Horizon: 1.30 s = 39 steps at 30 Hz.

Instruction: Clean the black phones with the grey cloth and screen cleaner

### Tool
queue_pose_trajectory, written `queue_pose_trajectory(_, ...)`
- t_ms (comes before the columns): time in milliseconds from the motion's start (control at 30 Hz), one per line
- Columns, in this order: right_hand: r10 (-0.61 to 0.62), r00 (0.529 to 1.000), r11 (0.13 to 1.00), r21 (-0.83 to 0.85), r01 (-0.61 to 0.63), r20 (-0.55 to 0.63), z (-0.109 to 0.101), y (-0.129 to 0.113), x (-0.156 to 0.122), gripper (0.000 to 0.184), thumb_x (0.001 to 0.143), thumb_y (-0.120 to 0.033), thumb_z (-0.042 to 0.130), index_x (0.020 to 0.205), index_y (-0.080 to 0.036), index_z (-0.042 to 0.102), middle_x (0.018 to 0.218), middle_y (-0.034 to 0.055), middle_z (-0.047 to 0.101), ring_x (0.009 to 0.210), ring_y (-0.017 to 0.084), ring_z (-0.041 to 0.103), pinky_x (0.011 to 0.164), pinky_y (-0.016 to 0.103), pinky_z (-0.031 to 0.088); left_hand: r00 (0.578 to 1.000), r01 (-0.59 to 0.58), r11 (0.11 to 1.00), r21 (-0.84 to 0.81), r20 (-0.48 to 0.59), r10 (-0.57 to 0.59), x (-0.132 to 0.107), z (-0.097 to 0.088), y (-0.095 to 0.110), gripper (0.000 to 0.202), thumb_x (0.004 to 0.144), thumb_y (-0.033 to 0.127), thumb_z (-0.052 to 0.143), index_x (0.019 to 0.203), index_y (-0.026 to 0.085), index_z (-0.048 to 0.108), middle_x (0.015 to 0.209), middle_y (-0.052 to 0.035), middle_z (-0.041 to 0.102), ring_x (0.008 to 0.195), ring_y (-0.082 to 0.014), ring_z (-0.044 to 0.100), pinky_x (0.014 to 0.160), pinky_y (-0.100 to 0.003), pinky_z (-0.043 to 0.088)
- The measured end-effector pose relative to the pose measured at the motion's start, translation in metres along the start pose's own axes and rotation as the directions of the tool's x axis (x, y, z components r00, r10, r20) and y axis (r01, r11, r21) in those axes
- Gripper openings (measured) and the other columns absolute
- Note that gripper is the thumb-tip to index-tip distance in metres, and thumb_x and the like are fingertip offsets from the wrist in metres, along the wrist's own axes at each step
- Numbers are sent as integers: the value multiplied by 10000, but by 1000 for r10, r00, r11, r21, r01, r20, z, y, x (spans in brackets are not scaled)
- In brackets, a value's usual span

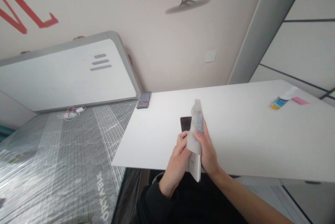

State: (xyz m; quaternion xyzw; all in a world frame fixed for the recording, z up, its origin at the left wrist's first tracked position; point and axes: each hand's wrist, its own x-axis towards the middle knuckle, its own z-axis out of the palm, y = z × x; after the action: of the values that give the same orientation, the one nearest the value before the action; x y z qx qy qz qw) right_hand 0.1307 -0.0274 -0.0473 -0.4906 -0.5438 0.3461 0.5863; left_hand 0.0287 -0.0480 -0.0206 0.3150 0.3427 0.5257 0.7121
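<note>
My left hand (178,157) and my right hand (206,147) hold a translucent plastic packet with blue print (196,126) upright between them, above the white table (248,140). A flat white box or card (195,170) sticks out below the packet, and I cannot tell if it is part of the packet. A black smartphone (185,123) lies on the table just behind my hands, partly hidden by the packet. Neither hand touches it.
A tube with a white cap (281,100) and a pink strip (300,100) lie at the table's far right. A pixelated object (143,100) sits at the far corner. A plastic-wrapped mattress (62,157) lies left of the table, with a white cable (74,113) on it.
</note>
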Motion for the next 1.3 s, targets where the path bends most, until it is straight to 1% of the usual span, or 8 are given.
queue_pose_trajectory(133, 157, 988, 940, 307, -148, -5, -4, 7, -3, 612, 1049, -404, 372, 1617, -175, 390, 1432, 112, 684, 1266, 319, 694, 1058, 491, 594, 979, -153, 986, 60, -126, 159, 3, 4, -14, 603, 796, 260, 861, 1368, 247, 669, 1492, -84, 624, 1466, -307, 485, 1252, -392, 315)
queue_pose_trajectory(333, 224, 959, 946, 273, -172, -172, -8, 6, -2, 539, 1015, -551, 488, 1342, -171, 684, 1252, 113, 779, 1157, 326, 739, 990, 463, 620, 995, 71, 981, -183, -58, -83, 1, 10, -19, 557, 692, 364, 935, 1154, 134, 727, 1095, -132, 806, 1232, -358, 687, 1145, -458, 463)
queue_pose_trajectory(567, 30, 998, 994, 107, -24, -54, -15, 4, -7, 682, 1066, -591, 344, 1620, -196, 395, 1407, 125, 700, 1350, 298, 632, 1082, 456, 569, 996, 80, 967, -240, -16, -86, -3, 11, -2, 696, 793, 286, 872, 1427, 207, 596, 1274, -104, 763, 1276, -301, 675, 1164, -416, 467)
queue_pose_trajectory(667, -118, 990, 991, -58, 123, 80, -18, 2, -10, 615, 1097, -508, 280, 1658, -257, 300, 1629, 88, 492, 1555, 279, 381, 1247, 541, 377, 997, 62, 962, -264, -28, -72, -1, 12, 0, 665, 845, 271, 820, 1462, 242, 574, 1337, -90, 736, 1278, -281, 675, 1167, -400, 468)
queue_pose_trajectory(767, -276, 899, 880, -288, 378, 339, -18, -2, -15, 591, 1106, -398, 279, 1679, -275, 198, 1749, 46, 239, 1635, 295, 93, 1290, 660, 155, 992, 69, 957, -282, -86, -97, 3, 11, 1, 571, 895, 222, 732, 1450, 223, 600, 1342, -93, 734, 1276, -260, 676, 1178, -375, 452)
queue_pose_trajectory(967, -303, 704, 637, -414, 651, 642, -24, -10, -16, 675, 1068, -285, 338, 1678, -134, 93, 1746, 141, 179, 1620, 331, 173, 1260, 646, 297, 958, 126, 874, -470, -170, -230, 10, 10, 8, 537, 1079, 318, 268, 1493, 136, 558, 1322, -137, 738, 1320, -260, 648, 1211, -419, 412)
queue_pose_trajectory(1167, -330, 820, 600, -566, 565, 469, -27, -14, 12, 664, 1070, -266, 320, 1685, -171, 86, 1762, 129, 74, 1629, 354, 62, 1244, 710, 258, 947, 321, 834, -449, 146, -285, -3, 17, 10, 718, 1055, 627, 223, 1470, 163, 583, 1443, -132, 665, 1462, -288, 515, 1270, -448, 312)
queue_pose_trajectory(1300, -303, 774, 629, -494, 600, 556, -24, -20, -11, 720, 1061, -226, 324, 1678, -161, -41, 1759, 144, 95, 1629, 327, 107, 1258, 647, 302, 971, 236, 844, -481, 98, -216, 2, 10, 18, 773, 1024, 700, 232, 1368, 157, 662, 1389, -142, 698, 1463, -313, 511, 1281, -470, 283)
